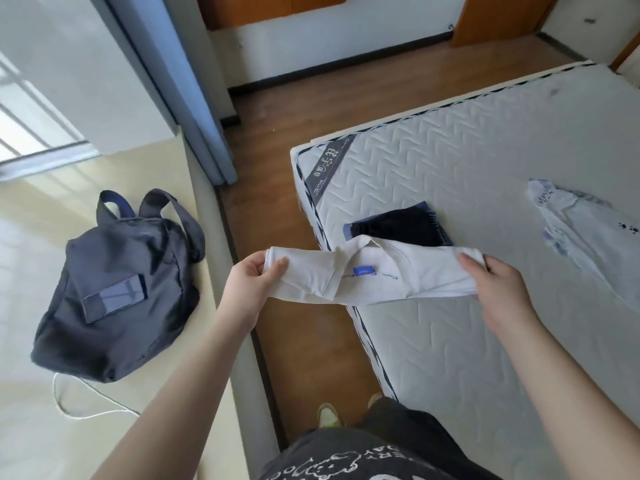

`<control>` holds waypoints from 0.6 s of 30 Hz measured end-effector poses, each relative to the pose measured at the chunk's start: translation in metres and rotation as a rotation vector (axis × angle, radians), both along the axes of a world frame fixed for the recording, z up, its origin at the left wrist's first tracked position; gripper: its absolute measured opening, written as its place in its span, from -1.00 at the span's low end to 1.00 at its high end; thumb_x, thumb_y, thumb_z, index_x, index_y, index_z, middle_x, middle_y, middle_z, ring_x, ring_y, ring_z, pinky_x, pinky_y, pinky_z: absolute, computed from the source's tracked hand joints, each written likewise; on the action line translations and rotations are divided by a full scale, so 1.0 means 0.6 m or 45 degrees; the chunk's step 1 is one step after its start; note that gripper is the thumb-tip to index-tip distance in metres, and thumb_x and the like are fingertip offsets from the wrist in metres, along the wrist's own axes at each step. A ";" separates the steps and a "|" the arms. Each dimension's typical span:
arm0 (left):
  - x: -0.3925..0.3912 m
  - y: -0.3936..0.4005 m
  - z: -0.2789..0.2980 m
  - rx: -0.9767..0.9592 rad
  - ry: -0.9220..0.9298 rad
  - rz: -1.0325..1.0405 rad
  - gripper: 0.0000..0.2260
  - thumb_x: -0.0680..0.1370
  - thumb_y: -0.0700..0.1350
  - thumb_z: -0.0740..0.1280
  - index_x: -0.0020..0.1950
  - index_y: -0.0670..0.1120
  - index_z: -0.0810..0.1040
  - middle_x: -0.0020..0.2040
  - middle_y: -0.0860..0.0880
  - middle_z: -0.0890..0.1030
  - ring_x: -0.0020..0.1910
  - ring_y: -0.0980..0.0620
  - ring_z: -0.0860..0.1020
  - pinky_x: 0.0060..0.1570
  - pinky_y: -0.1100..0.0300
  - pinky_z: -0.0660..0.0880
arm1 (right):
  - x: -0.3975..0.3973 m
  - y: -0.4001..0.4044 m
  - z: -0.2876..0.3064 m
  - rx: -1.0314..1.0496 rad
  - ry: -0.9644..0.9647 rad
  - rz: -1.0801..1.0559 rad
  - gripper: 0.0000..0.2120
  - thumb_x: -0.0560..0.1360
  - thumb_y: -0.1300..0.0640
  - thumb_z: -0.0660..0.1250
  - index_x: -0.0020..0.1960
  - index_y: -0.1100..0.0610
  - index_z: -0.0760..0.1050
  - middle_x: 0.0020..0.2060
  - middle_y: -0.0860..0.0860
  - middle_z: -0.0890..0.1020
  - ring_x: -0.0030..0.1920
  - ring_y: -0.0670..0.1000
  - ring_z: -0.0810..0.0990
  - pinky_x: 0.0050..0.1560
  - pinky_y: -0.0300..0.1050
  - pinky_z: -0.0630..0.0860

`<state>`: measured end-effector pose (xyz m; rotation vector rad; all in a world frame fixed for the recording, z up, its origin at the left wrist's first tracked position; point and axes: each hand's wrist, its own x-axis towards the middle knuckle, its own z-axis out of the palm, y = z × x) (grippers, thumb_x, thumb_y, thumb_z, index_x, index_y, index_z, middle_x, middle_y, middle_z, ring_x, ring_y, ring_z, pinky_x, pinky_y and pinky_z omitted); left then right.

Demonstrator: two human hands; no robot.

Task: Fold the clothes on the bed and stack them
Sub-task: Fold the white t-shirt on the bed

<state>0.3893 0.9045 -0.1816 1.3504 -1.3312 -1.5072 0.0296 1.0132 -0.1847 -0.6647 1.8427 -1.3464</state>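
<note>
The folded white polo shirt [374, 271] is held taut by its 2 ends, pinched in left hand [254, 277] and right hand [498, 289], long axis left-right, just short of the dark folded garment [401, 225] (on the mattress [485, 161], nearer the right hand).

the white polo shirt [374, 275] is soft matt cloth with a woven blue label, the mattress [485, 168] quilted matt fabric, the backpack [114, 299] faintly shiny dark synthetic cloth, the floor [311, 109] smooth brown wood.
</note>
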 end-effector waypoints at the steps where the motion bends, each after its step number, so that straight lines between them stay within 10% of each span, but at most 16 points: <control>1: 0.001 -0.010 -0.002 0.006 0.003 0.020 -0.86 0.50 0.08 0.42 0.00 0.09 0.67 -0.05 -0.01 0.71 -0.07 0.01 0.68 -0.14 0.27 0.57 | 0.002 -0.018 0.000 0.003 0.001 0.012 -0.88 0.41 -0.04 0.42 -0.11 -0.05 0.68 -0.15 -0.06 0.72 -0.11 -0.06 0.63 0.01 -0.08 0.49; 18: -0.043 -0.286 -0.013 0.131 -0.043 0.327 -0.87 0.58 -0.07 0.37 0.04 -0.06 0.66 -0.05 -0.05 0.71 -0.09 0.01 0.67 -0.11 0.19 0.55 | -0.072 -0.357 -0.020 0.073 -0.036 0.179 -0.75 0.39 -0.14 0.41 -0.03 -0.03 0.67 -0.09 0.01 0.72 0.03 0.10 0.67 0.16 0.15 0.53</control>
